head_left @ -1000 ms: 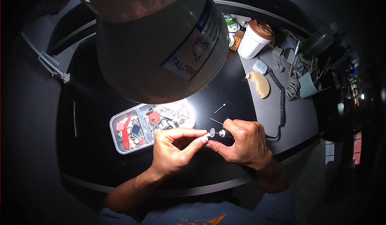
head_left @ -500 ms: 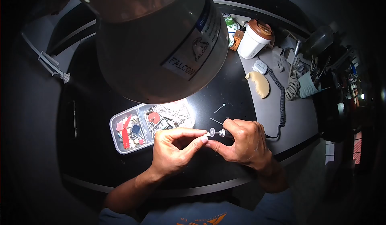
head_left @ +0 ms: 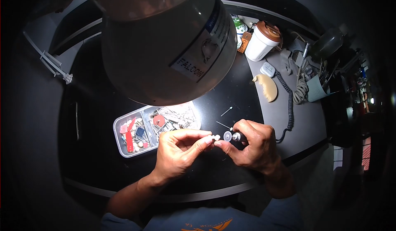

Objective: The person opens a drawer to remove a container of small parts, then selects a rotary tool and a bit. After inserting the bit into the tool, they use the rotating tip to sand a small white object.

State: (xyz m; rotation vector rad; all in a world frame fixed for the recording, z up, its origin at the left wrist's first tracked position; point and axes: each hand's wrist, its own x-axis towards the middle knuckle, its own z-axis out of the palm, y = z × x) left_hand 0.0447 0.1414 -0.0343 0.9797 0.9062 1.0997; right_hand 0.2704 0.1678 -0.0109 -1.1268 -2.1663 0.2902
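Between the thumb and fingers of my left hand [head_left: 177, 152] is a small white tooth-shaped piece [head_left: 216, 137], like a dental crown or bridge. My right hand [head_left: 255, 144] is wrapped round a rotary handpiece [head_left: 236, 136], its metal nose pointing left. A small round disc [head_left: 227, 136] is mounted at the tip, a short gap from the white piece. The right thumb reaches forward close to the left fingertips. Most of the handpiece body is hidden in my right hand. Two thin mounted burs lie just beyond my hands, one bur [head_left: 226, 111] farther off.
A lamp [head_left: 165, 53] hangs low over the table. Behind my left hand stands a divided plastic box [head_left: 119, 142] of burs and discs. To the right are a coiled cord [head_left: 290, 103], a cream tooth-edged plate [head_left: 267, 88], a lidded cup [head_left: 260, 43] and a tool holder [head_left: 317, 88].
The handpiece and its disc have shifted right, away from the left fingertips, and a gap has opened. More of the white piece shows now. My left hand has hardly moved.
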